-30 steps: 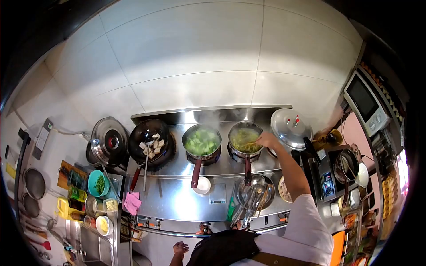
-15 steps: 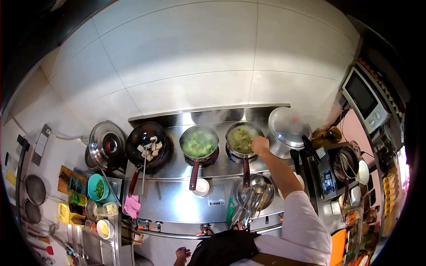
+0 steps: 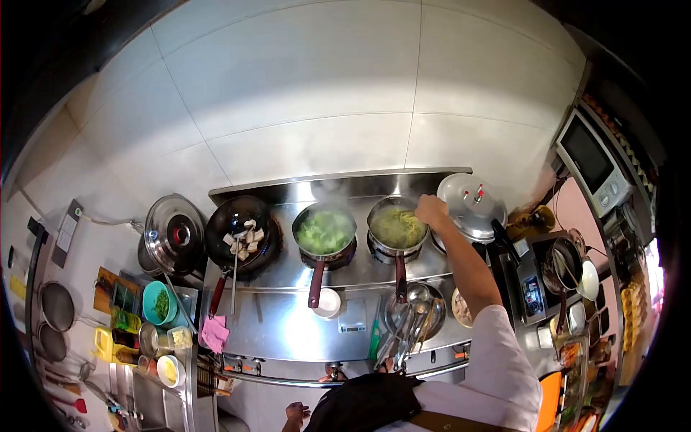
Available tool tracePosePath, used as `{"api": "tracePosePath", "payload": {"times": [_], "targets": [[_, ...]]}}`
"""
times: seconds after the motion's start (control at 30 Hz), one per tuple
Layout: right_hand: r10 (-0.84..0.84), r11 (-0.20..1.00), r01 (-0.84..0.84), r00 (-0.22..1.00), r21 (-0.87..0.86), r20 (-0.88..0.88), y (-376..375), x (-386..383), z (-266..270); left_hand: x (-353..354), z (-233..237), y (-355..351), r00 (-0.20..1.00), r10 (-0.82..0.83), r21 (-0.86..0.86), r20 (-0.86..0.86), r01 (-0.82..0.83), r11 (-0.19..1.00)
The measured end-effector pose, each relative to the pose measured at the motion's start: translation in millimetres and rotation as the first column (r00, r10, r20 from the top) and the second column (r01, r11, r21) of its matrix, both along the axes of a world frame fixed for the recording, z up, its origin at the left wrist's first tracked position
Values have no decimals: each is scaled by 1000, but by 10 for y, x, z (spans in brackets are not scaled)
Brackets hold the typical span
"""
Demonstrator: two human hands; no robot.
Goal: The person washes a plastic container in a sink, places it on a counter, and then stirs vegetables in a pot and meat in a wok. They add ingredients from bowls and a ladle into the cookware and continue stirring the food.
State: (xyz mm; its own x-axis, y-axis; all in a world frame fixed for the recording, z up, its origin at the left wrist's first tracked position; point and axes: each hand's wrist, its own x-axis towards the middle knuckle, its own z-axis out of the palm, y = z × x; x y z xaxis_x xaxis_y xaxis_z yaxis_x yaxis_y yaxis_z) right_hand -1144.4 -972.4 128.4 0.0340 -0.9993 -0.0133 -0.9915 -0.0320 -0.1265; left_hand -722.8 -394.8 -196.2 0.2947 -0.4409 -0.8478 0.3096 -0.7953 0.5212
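My right hand (image 3: 432, 209) is closed over the back right rim of a saucepan (image 3: 401, 279) holding yellow-green food (image 3: 397, 229); what its fingers hold is hidden. Low in the view, my left hand (image 3: 297, 412) hangs by the dark apron, loosely curled with its fingers a little apart and nothing visible in it. Left of the first pan, a second saucepan (image 3: 315, 282) holds bright green vegetables (image 3: 325, 232) and steams. A black wok (image 3: 241, 207) at the left of the stove contains pale chunks (image 3: 252, 235) and a metal utensil (image 3: 235, 281).
Right of the pans stands a large pot with a silver lid (image 3: 464, 196). On the front counter are a white bowl (image 3: 328, 303), a scale (image 3: 352, 317), a basin of ladles (image 3: 434, 327) and a bowl of pale food (image 3: 461, 308). A teal bowl (image 3: 153, 291) sits left.
My right hand has moved slightly up and right, from over the food to the pan's rim. More of the bowl of pale food shows beside the arm. My left hand has barely moved.
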Motion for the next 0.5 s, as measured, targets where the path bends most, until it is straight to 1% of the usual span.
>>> {"api": "tracePosePath", "payload": {"times": [0.07, 0.1, 0.13, 0.17, 0.2, 0.27, 0.3, 0.33, 0.37, 0.4, 0.43, 0.47, 0.5], "targets": [[-123, 992, 126, 989, -31, 83, -113, 52, -193, -41, 101, -62, 988, 154, 61, -26, -152, 987], [-118, 992, 121, 989, -35, 86, -224, 29, -448, -54, 136, -111, 987, 158, 56, -25, -156, 986], [-95, 995, 95, 991, 3, 91, -349, -35, -792, -62, 173, -148, 979, 201, 48, -37, -199, 979], [-73, 997, 69, 992, 43, 98, -406, -46, -979, -63, 204, -162, 969, 243, 41, -48, -241, 970], [-68, 997, 64, 992, 43, 103, -352, -15, -942, -58, 198, -161, 968, 247, 40, -44, -245, 969], [57, 990, -72, 991, 121, 125, -248, 7, -830, -68, 168, -165, 966, 258, -21, -11, -258, 966], [60, 989, -75, 991, 124, 122, -273, -19, -784, -78, 159, -152, 965, 262, -18, -14, -262, 965], [221, 956, -234, 971, 177, 92, -356, -132, -784, -93, 179, -136, 969, 248, -8, -16, -248, 969], [374, 896, -380, 925, 230, 71, -390, -183, -698, -98, 173, -123, 973, 231, 0, -17, -231, 973], [369, 898, -375, 927, 232, 70, -417, -248, -602, -106, 170, -115, 974, 225, 1, -18, -225, 974], [466, 850, -453, 885, 267, 17, -353, -287, -356, -109, 152, -88, 975, 222, 26, -10, -222, 975], [560, 794, -525, 828, 306, -32, -330, -321, -245, -103, 110, -47, 975, 220, 50, -1, -220, 974], [558, 795, -524, 829, 305, -33, -304, -337, -178, -69, 71, -21, 976, 218, 49, -1, -218, 975]]}}
